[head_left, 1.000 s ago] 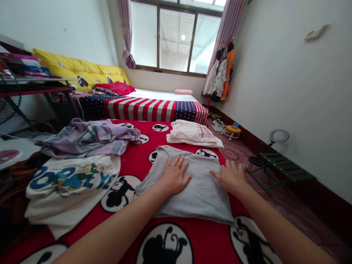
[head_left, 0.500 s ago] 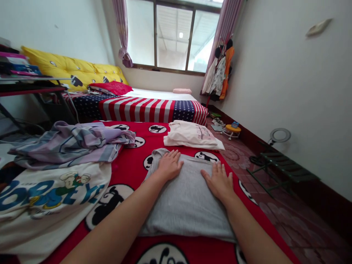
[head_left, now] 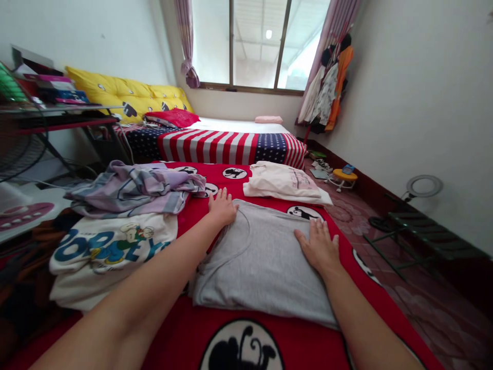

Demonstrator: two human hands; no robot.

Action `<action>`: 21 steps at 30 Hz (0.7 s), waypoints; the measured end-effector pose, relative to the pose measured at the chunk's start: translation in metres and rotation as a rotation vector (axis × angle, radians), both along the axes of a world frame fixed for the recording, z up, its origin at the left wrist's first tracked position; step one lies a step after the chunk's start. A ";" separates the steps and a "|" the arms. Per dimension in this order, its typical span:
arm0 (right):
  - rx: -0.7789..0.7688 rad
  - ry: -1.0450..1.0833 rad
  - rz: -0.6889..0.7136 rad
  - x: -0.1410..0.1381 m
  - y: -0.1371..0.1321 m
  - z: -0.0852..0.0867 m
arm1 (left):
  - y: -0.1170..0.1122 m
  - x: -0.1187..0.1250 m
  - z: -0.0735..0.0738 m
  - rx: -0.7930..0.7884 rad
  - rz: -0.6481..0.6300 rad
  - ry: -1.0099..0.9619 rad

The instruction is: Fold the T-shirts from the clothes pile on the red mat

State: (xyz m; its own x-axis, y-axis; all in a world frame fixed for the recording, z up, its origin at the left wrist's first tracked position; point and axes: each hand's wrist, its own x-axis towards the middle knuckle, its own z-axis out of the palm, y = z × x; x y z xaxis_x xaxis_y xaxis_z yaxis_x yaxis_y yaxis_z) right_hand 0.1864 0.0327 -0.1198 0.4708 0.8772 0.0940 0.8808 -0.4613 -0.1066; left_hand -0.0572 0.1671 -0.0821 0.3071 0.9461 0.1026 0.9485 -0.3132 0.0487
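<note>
A grey T-shirt (head_left: 265, 262) lies folded into a rough rectangle on a red blanket (head_left: 308, 339) with round black-and-white prints. Its curved neckline shows along the left side. My left hand (head_left: 223, 208) is at the shirt's far left corner, fingers stretched out, just beside the fabric's edge. On the right side of the shirt my right hand (head_left: 319, 247) rests flat with its fingers apart. Beyond the shirt sits a folded white garment (head_left: 283, 181) with a pinkish print.
To the left lie a plaid shirt (head_left: 134, 190), crumpled, and a white Popeye T-shirt (head_left: 115, 246), partly behind my left forearm. A bed (head_left: 215, 146) stands under the window. A green folding stool (head_left: 431, 236) and a yellow stool (head_left: 344, 176) are on the floor at right.
My left hand has moved left from the top of the grey T-shirt to its edge, and the neckline now shows there. My right hand stays on the right side. The view has shifted left.
</note>
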 end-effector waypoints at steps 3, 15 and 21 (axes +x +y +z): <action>0.075 -0.025 0.008 -0.002 -0.002 0.001 | -0.031 -0.011 0.003 0.171 -0.060 -0.098; 0.081 0.011 0.051 0.001 -0.005 0.001 | -0.102 -0.092 -0.010 0.103 -0.071 -0.217; 0.086 0.011 0.060 0.003 -0.003 -0.005 | -0.143 -0.116 0.003 -0.417 -0.131 -0.352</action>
State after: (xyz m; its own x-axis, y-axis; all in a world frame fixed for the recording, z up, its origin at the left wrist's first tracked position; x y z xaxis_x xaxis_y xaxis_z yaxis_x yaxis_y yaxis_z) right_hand 0.1894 0.0301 -0.1248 0.4195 0.8925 0.1656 0.9050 -0.3968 -0.1535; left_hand -0.1736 0.0243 -0.0787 0.4397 0.8848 -0.1540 0.8069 -0.3138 0.5005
